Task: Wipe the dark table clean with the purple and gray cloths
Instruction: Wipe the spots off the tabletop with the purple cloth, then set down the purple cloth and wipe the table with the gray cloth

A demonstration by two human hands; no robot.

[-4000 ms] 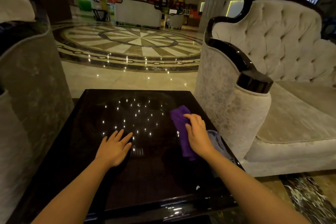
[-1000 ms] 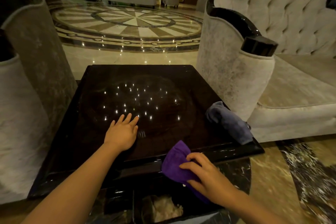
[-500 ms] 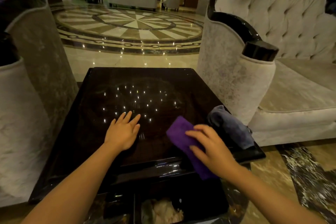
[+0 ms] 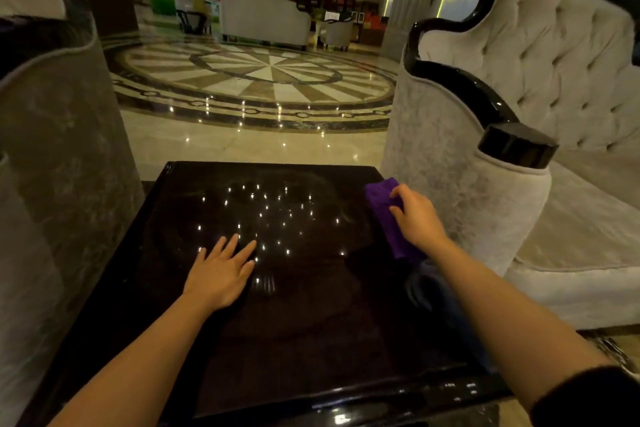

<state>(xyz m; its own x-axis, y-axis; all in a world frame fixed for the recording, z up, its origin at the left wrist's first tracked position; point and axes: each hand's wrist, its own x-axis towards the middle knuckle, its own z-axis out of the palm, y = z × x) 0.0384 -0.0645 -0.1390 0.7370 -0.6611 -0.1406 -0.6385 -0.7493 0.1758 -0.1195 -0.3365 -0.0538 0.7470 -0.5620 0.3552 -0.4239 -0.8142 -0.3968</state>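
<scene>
Head view: purple cloth (image 4: 382, 210) under right hand (image 4: 417, 218).

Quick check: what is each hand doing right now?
Left hand: open, flat on the dark table.
Right hand: pressing the purple cloth on the table.

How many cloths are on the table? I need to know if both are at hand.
2. The purple cloth lies under the right hand near the table's far right edge. The gray cloth sits nearer, mostly hidden beneath the right forearm.
</scene>
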